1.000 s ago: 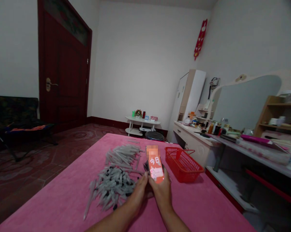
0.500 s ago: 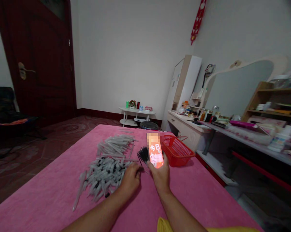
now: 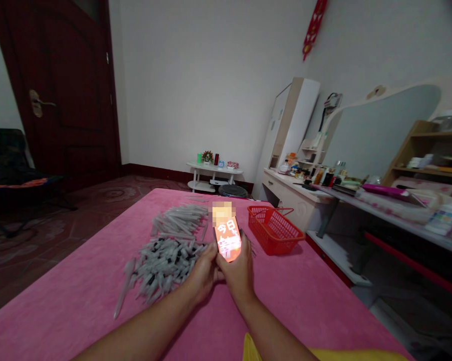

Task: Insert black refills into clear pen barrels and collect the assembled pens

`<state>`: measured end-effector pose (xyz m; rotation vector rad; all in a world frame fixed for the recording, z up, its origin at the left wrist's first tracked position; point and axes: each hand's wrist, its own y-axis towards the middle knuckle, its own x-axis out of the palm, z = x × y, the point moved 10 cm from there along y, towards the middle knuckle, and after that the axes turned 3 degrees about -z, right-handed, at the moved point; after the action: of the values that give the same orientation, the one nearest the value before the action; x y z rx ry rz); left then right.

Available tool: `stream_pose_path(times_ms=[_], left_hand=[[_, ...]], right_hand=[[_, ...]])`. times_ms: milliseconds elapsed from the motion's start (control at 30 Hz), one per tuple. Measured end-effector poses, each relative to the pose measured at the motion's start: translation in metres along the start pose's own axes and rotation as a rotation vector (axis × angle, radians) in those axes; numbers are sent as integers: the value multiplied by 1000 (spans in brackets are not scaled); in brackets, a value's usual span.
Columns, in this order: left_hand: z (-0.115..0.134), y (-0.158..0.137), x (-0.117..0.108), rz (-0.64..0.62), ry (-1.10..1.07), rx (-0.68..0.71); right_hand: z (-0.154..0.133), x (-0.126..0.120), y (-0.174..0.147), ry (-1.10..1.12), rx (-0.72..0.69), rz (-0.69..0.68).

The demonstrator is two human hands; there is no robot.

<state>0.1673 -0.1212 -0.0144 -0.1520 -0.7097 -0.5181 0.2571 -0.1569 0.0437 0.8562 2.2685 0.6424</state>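
A lit smartphone [image 3: 228,239] with an orange and white screen is held upright over the pink-covered table [image 3: 286,306]. Its right side and lower end rest in my right hand [image 3: 240,271], which is closed around it with the thumb at the bottom of the screen. My left hand [image 3: 205,271] is closed against the phone's lower left edge, its fingers partly hidden under the phone and the right hand. Close by on the left lies a heap of short whitish tubes with black parts [image 3: 166,265]. Behind it is a pile of longer whitish tubes [image 3: 181,220].
A red plastic basket [image 3: 274,233] stands right of the phone. Thin dark sticks [image 3: 252,248] show just beside my right hand, mostly hidden. Yellow cloth [image 3: 346,354] lies at the near edge. A dressing table [image 3: 297,188] with bottles and a mirror stands to the right.
My right hand has brought the phone left and slightly nearer. My left hand has moved from the table beside the tubes onto the phone. The phone now covers most of the dark sticks.
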Motion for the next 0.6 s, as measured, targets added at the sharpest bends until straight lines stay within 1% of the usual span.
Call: stream_pose_path(times_ms=[167, 267, 400, 500, 600], left_hand=[[18, 10, -6, 3, -150, 144], [21, 11, -8, 10, -154, 137], [23, 6, -15, 61, -95, 119], [20, 3, -20, 85, -73, 104], [15, 2, -25, 103, -55, 73]], right_hand=[[-11, 14, -6, 28, -57, -101], [-15, 13, -7, 57, -103, -123], [-10, 3, 0, 132, -136, -99], [5, -3, 8, 287, -68, -93], [20, 1, 13, 502, 55, -130]])
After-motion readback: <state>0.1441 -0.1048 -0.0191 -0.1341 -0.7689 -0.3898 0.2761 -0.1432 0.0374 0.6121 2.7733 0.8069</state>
